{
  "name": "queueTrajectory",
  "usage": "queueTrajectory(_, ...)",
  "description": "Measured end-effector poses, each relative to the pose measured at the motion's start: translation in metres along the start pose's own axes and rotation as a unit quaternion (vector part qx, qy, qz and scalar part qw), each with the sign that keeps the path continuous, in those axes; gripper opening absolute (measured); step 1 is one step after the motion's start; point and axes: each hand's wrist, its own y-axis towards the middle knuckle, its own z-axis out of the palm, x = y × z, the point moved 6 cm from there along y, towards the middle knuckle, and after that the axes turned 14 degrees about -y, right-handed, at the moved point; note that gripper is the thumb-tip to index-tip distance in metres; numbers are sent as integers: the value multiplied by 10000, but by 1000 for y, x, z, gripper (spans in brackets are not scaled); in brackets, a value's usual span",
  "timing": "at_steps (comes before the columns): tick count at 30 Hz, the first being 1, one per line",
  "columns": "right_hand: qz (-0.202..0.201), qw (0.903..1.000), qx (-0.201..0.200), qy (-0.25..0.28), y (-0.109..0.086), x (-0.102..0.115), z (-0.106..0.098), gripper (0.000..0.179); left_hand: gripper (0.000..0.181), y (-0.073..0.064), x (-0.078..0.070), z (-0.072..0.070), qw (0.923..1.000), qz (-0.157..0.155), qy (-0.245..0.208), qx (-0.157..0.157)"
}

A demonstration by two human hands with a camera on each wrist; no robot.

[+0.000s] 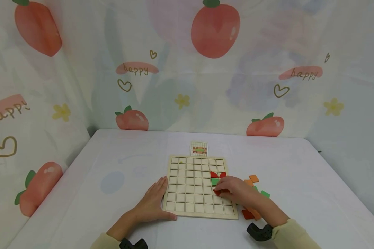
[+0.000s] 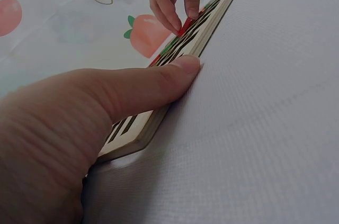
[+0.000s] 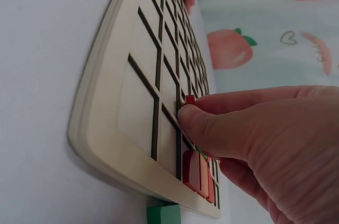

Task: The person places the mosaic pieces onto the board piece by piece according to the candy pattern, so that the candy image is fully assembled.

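A wooden grid board (image 1: 189, 190) lies on the table. My left hand (image 1: 152, 203) rests against its left edge with straight fingers, the thumb along the near edge; the left wrist view shows this thumb (image 2: 153, 83) over the rim. Over the right part of the board, my right hand (image 1: 237, 191) pinches a red tile (image 3: 189, 98) between thumb and forefinger. A green square tile (image 1: 215, 181) and two curved red tiles, one at left (image 1: 213, 174), sit in cells beyond that hand. Red and orange tiles (image 3: 203, 173) sit below my right fingers in the right wrist view.
Loose orange (image 1: 254, 178), green (image 1: 265, 194) and red tiles (image 1: 247, 214) lie right of the board, partly hidden by my right forearm. A small pattern card (image 1: 199, 149) lies beyond the far edge. A printed cloth (image 1: 212, 93) hangs behind the table.
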Motion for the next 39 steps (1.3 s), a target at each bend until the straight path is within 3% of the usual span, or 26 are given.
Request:
queueTrajectory(15, -210, 9974, -581, -372, 1, 6, 2, 16, 123, -1, -3, -1, 10000, 4, 5, 3)
queueTrajectory(31, 135, 9946, -868, -554, 2, 9, 5, 15, 124, -1, -2, -1, 10000, -6, 11, -8)
queueTrajectory(39, 148, 9939, -1019, -387, -1, 7, 6, 17, 125, 0, -1, 0, 10000, -13, 2, -8)
